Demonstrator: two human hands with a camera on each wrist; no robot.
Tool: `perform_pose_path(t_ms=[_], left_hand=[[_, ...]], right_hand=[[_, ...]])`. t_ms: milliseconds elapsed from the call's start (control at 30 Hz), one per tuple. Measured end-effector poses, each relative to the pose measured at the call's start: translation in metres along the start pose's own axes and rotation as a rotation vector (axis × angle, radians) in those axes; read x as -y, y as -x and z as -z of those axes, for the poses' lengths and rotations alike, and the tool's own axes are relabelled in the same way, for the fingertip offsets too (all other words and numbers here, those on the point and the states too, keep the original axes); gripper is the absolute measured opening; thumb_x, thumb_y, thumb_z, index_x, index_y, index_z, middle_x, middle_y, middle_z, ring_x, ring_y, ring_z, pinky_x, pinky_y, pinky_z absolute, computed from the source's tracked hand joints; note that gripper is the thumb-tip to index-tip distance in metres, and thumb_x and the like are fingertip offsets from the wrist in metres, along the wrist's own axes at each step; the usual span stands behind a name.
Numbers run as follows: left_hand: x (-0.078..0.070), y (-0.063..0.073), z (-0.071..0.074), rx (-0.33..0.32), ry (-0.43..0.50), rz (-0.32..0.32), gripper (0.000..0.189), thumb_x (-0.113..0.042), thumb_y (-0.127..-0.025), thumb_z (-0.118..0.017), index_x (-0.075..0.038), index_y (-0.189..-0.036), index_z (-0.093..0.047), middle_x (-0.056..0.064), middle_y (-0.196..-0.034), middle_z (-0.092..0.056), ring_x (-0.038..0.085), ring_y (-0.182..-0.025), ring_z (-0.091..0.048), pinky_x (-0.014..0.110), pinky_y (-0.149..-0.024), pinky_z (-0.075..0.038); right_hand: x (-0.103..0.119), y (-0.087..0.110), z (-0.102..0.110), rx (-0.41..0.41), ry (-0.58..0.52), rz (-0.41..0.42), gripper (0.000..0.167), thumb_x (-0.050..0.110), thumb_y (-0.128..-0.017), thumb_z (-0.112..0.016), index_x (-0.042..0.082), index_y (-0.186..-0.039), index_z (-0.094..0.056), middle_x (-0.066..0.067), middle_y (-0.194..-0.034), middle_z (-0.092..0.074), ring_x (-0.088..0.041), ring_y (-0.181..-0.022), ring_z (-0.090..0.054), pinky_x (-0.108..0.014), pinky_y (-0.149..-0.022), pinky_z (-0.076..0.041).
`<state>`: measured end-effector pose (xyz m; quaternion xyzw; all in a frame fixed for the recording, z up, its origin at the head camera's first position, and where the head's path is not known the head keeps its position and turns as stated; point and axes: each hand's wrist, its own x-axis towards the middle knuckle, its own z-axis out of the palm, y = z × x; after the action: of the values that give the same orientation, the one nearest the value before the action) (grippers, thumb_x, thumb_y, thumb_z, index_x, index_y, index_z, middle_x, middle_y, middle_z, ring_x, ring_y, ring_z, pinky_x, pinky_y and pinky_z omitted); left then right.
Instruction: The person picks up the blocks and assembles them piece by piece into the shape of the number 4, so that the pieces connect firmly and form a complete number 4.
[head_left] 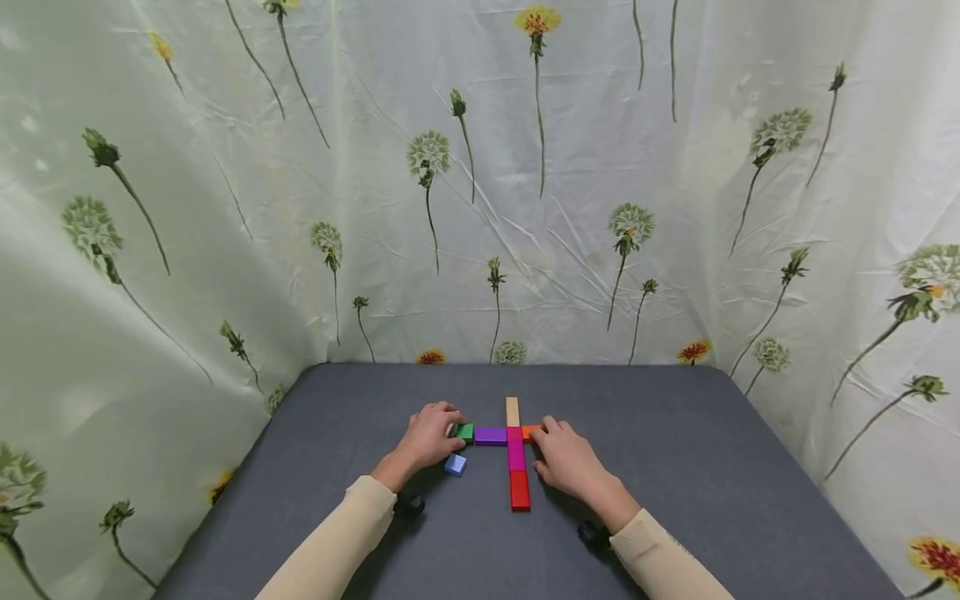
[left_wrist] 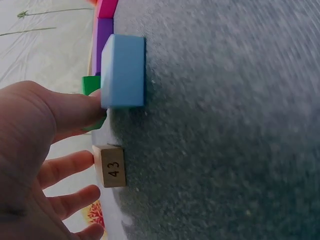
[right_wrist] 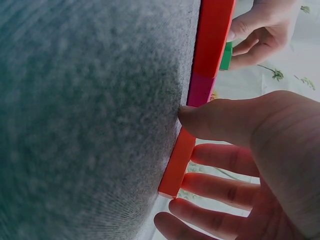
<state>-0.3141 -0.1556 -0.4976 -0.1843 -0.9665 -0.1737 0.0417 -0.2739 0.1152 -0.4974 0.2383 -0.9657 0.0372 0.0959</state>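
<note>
My left hand [head_left: 431, 435] pinches a green block [head_left: 467, 432] between thumb and fingers, at the left end of a purple block [head_left: 491, 437]. Nearer than that hand lies a light blue block [head_left: 455, 464]. A small wooden block [left_wrist: 114, 167] marked 43 sits by the left fingers. My right hand [head_left: 568, 457] touches an orange block [right_wrist: 177, 165] with its fingers along the far side, while the thumb stands apart on the near side. A magenta block [head_left: 516, 450] meets the orange one, with a red block [head_left: 520, 492] below and a tan block [head_left: 512, 412] above.
Everything lies on a dark grey table [head_left: 675, 500]. A curtain with a flower print [head_left: 570, 233] hangs behind and along both sides. Black wrist cameras [head_left: 594, 535] sit under both wrists, low over the tabletop.
</note>
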Motion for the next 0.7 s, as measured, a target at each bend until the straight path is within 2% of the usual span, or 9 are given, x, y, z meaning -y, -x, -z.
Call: perform_pose_path(t_ms=[200,500,700], left_hand=[[-0.001,0.001,-0.001,-0.009,-0.038,-0.01,0.027,-0.032,-0.087,-0.081,-0.02,-0.11,-0.076,0.008,-0.128,-0.059,0.039,-0.126,-0.048,0.063,-0.093,-0.041],[-0.002,-0.004,-0.014,-0.023,-0.059,-0.01,0.028,-0.04,-0.085,-0.081,-0.022,-0.106,-0.077,0.01,-0.135,-0.057,0.039,-0.129,-0.045,0.064,-0.094,-0.041],[-0.004,-0.006,-0.018,-0.031,-0.009,-0.018,0.031,-0.043,-0.085,-0.081,-0.024,-0.109,-0.078,0.009,-0.138,-0.056,0.038,-0.132,-0.044,0.064,-0.096,-0.039]], right_hand=[[0.0,-0.001,-0.001,0.01,0.005,-0.002,0.031,0.026,-0.086,-0.08,0.01,-0.11,-0.069,-0.008,-0.1,-0.053,-0.025,-0.086,-0.053,-0.041,-0.069,-0.055],[0.0,0.001,-0.003,0.004,-0.013,-0.01,0.032,0.026,-0.084,-0.081,0.01,-0.11,-0.069,-0.007,-0.098,-0.052,-0.024,-0.086,-0.054,-0.041,-0.069,-0.055],[0.0,0.001,-0.001,0.001,-0.011,-0.015,0.032,0.026,-0.084,-0.081,0.01,-0.109,-0.069,-0.007,-0.097,-0.052,-0.024,-0.086,-0.053,-0.041,-0.068,-0.055]])
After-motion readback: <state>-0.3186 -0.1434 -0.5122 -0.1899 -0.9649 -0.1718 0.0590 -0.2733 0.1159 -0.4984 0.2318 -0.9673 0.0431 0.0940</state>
